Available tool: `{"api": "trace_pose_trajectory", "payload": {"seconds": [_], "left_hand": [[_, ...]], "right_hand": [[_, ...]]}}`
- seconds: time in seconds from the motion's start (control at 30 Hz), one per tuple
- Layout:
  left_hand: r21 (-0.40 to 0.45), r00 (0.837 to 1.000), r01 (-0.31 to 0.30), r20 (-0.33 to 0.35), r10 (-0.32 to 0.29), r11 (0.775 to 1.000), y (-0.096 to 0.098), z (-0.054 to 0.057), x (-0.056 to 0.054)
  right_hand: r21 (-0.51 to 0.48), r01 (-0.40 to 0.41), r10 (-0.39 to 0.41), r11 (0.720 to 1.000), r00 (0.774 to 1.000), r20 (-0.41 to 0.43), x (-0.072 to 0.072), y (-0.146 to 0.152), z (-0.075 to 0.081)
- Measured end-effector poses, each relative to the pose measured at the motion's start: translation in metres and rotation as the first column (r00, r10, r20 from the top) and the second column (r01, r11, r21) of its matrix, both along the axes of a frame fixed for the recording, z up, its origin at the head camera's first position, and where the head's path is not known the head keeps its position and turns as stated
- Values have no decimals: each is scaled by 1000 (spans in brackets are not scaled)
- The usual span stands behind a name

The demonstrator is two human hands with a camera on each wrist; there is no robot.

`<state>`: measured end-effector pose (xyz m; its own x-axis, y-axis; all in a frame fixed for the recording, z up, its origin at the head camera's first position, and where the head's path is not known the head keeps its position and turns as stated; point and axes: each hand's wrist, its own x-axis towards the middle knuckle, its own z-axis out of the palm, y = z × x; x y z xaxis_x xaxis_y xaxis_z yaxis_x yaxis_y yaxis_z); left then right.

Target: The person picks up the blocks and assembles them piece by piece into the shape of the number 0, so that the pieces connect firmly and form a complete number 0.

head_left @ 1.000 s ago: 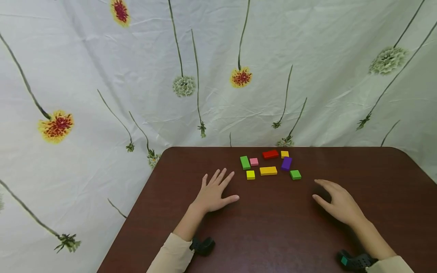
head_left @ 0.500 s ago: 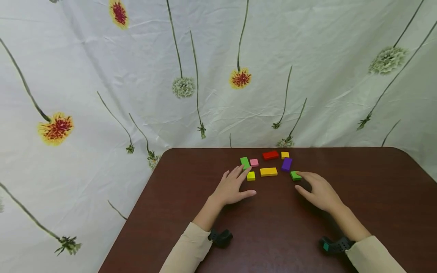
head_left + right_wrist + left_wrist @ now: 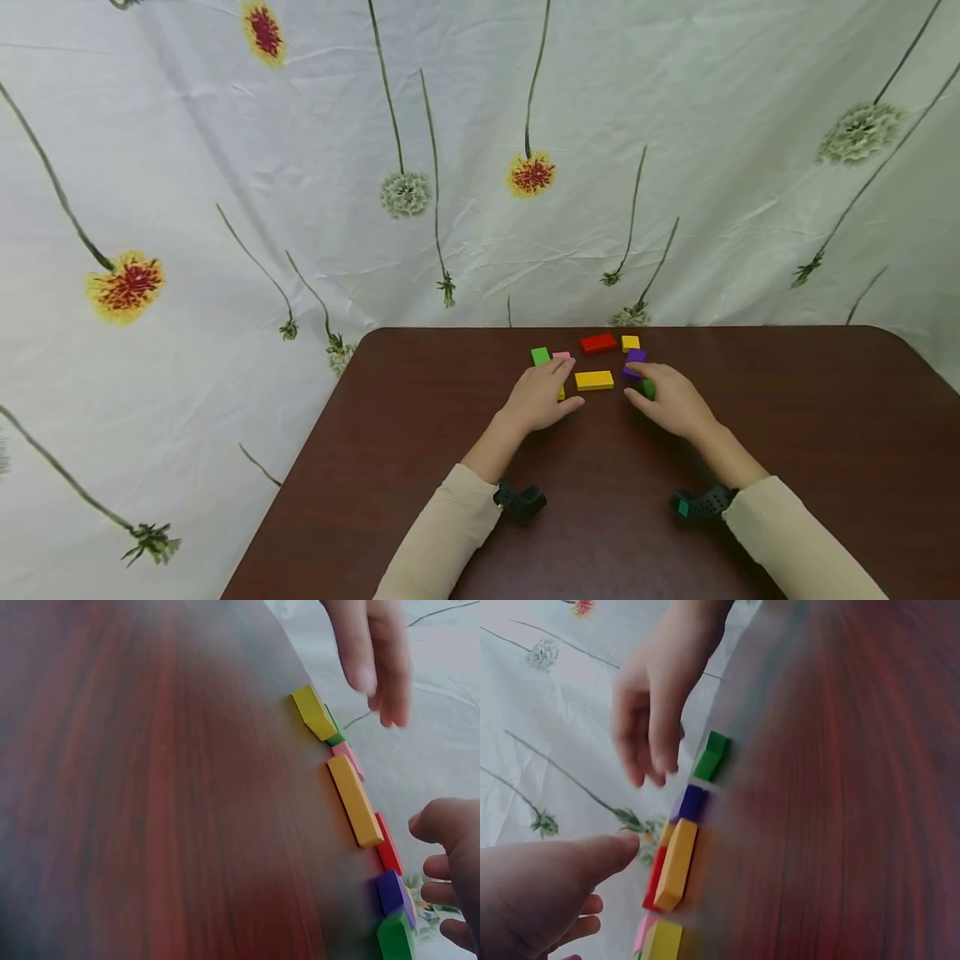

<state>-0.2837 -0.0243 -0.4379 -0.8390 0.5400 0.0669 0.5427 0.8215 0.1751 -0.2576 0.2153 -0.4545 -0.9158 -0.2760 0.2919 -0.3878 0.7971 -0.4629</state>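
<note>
Both hands reach over a loose group of coloured blocks near the table's far edge. My left hand (image 3: 538, 395), fingers extended and thumb apart, partly covers a yellow block (image 3: 664, 941), a pink block (image 3: 562, 356) and a long green block (image 3: 540, 356). Over the right side of the group, my right hand (image 3: 670, 402) has its thumb and fingers spread, overlapping a purple block (image 3: 636, 357) and a small green block (image 3: 649, 389). Between the hands lies a long orange-yellow block (image 3: 594, 381). Neither hand holds anything; the wrist views show both raised above the blocks.
A red block (image 3: 598, 343) and a small orange-yellow block (image 3: 631, 343) lie farthest back. The dark brown table (image 3: 600, 517) has rounded far corners. Behind it hangs a pale cloth (image 3: 480, 233) printed with flowers. Each wrist wears a black strap.
Both hands have moved inward and forward, from beside the blocks to over them. The left moved right, the right moved left. The blocks have stayed where they were.
</note>
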Motion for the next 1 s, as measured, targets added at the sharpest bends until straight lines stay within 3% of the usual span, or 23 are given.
{"api": "trace_pose_trajectory", "payload": {"seconds": [0.23,0.57,1.0], "left_hand": [[9,999,-12,-31,12,1000,21,-6,-11],[58,996,-66,-61,70,996,24,-20,-21],[99,996,-90,12,89,991,23,-23,-27]], "right_hand": [[-33,8,-7,999,1000,29,-15,-14,-2],[-44,-11,16,999,993,113,-32,-23,-12],[2,-43,42,999,992,117,-37,-26,-15]]}}
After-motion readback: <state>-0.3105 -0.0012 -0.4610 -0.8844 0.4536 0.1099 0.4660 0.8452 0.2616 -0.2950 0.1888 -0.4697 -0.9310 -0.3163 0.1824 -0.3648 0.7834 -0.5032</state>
